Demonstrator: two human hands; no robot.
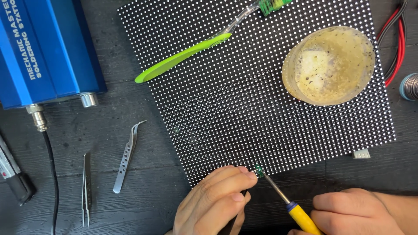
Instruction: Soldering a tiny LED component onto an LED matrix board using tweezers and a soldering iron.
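A black panel (pixel 261 87) covered in a grid of small white dots lies on the dark table. My right hand (pixel 355 211) grips a yellow-handled soldering iron (pixel 285 202), its metal tip at the panel's near edge. My left hand (pixel 215 200) rests with fingertips at that same edge, pinching a thin dark tool beside a tiny green part (pixel 259 171) that touches the iron's tip.
A green toothbrush (pixel 187 54) and a round tub of yellowish paste (pixel 328 65) lie on the panel. A blue soldering station (pixel 45 48) sits far left with a black cable (pixel 52 174). Two steel tweezers (pixel 126 156) lie left; red and black wires (pixel 394 39) and a solder spool (pixel 410 86) right.
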